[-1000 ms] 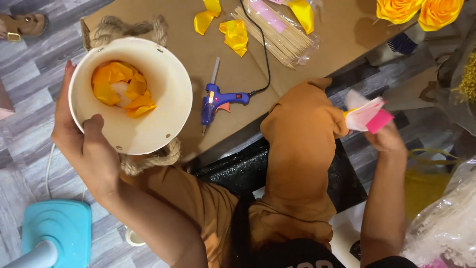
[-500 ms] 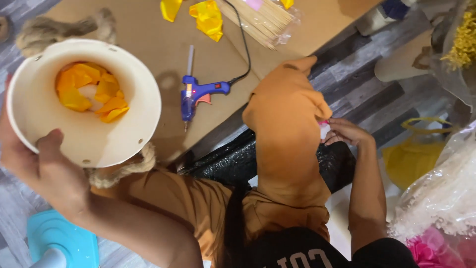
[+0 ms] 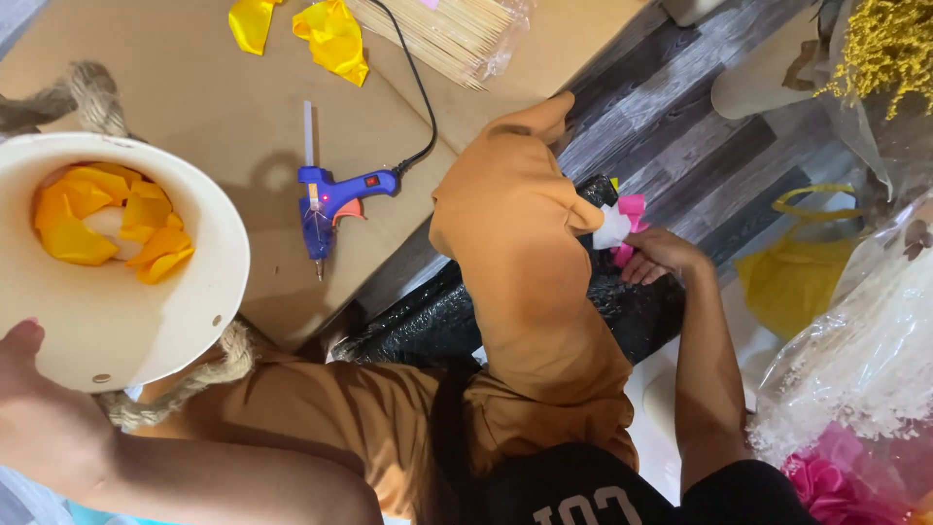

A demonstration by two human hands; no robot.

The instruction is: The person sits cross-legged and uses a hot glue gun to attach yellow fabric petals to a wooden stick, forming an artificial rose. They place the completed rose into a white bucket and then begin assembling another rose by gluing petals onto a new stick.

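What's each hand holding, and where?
Left hand grips the cream bucket by its rim; right hand pinches pink-and-white paper pieces at their lower end.

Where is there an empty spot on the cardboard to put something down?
The cardboard is bare between the rope and the glue gun, above the bucket in the left hand. Another bare strip lies right of the gun's cord, below the sticks. The top edge is crowded with yellow petals. The right hand holds pink pieces.
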